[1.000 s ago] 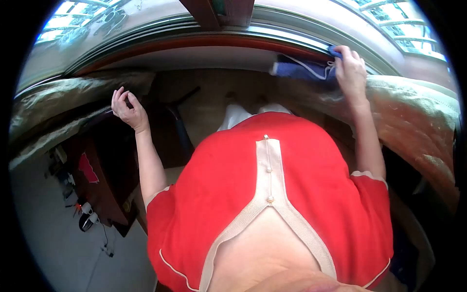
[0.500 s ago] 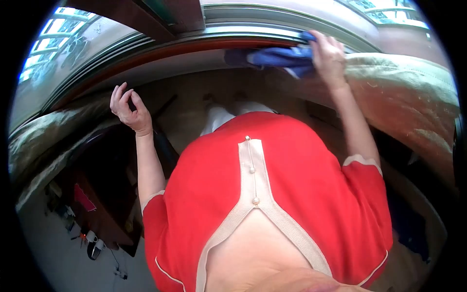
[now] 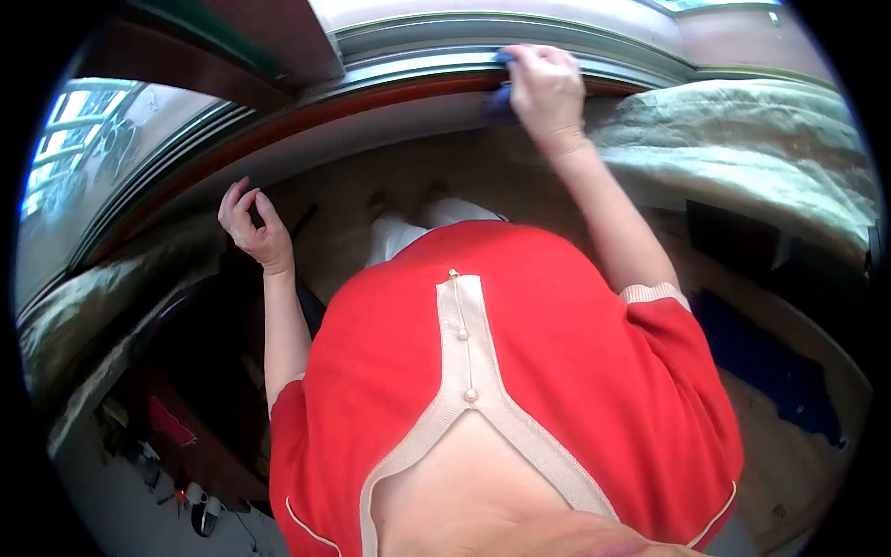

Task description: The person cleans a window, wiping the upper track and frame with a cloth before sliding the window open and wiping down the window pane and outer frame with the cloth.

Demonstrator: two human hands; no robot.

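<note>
My right hand (image 3: 549,97) is closed on a blue cloth (image 3: 501,104) at the metal window track (image 3: 418,61). Part of the cloth shows at the fingertips on the track, and a darker, blurred part hangs below the red-brown sill edge (image 3: 371,97). The rest of it is hidden behind the hand. On the left, my left hand (image 3: 255,227) is raised in the air with its fingers loosely curled and apart, holding nothing.
Light curtains (image 3: 724,139) bunch at the right and at the lower left. A dark window frame post (image 3: 269,46) stands at the upper left. Dark furniture with a pink item (image 3: 172,420) is at the lower left. Dark blue fabric (image 3: 770,371) lies at the right.
My right hand has moved left along the window track with the blue cloth, which now hangs mostly out of sight. My left hand has stayed raised and curled.
</note>
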